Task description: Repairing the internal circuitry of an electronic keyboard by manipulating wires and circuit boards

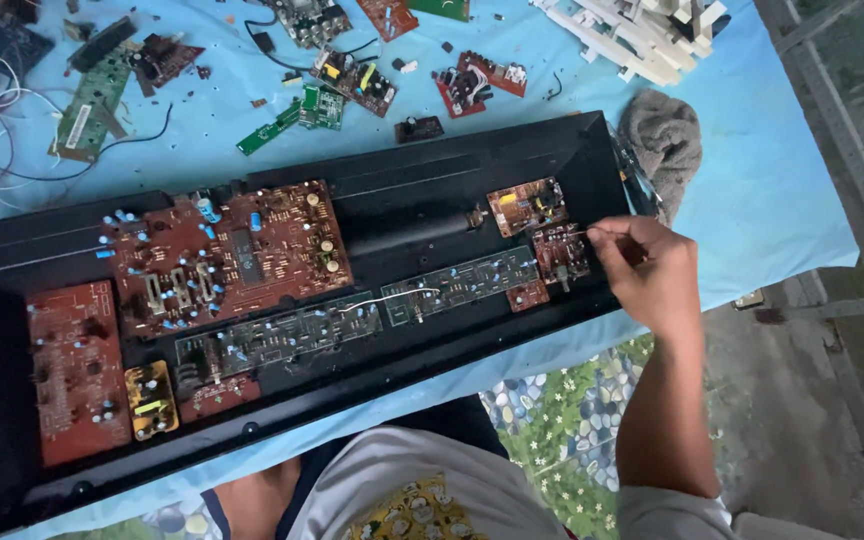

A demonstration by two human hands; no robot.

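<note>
At case's right end: my right hand [652, 272], fingers [607, 236] pinched narrow on something thin, can't tell what
Small red board [559, 254]: just left of my fingertips, inside black case [402, 205]
Left hand: out of view
Nearby: grey cloth [664, 135] on blue sheet [762, 180]

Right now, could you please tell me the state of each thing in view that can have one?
Black case: open, lying flat, boards inside.
Large brown board: seated in the case.
Small red board: in the case, at the right hand's fingertips.
Right hand: grip pinched on something thin; what it is cannot be told.
Left hand: not in view.
Grey cloth: crumpled beside the case.
Loose boards: scattered on the blue sheet.
</note>
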